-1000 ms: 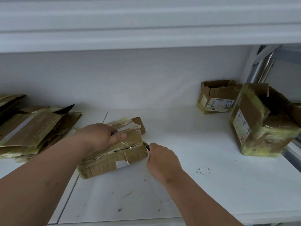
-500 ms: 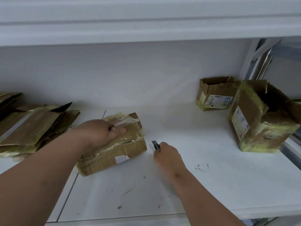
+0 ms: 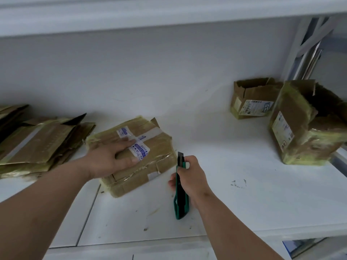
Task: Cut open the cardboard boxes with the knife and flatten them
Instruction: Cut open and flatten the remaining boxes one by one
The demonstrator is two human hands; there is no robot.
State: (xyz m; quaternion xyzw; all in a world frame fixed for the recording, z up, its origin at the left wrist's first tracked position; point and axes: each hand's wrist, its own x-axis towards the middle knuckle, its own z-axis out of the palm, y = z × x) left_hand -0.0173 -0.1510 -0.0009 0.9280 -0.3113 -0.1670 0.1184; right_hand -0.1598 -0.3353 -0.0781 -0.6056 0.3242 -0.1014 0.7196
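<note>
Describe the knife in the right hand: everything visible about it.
The knife is a utility cutter with a green body that looks plastic and a black centre strip. A short dark blade section sticks out at its top end, pointing away from the person, close to the right edge of the taped cardboard box but apart from it. The right hand holds it in a closed grip around the upper half, raised off the white shelf; the butt end hangs free below.

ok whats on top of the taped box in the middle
The left hand lies flat on the squashed brown taped cardboard box, fingers straight, beside white-and-blue printed tape. The part under the palm is hidden.
</note>
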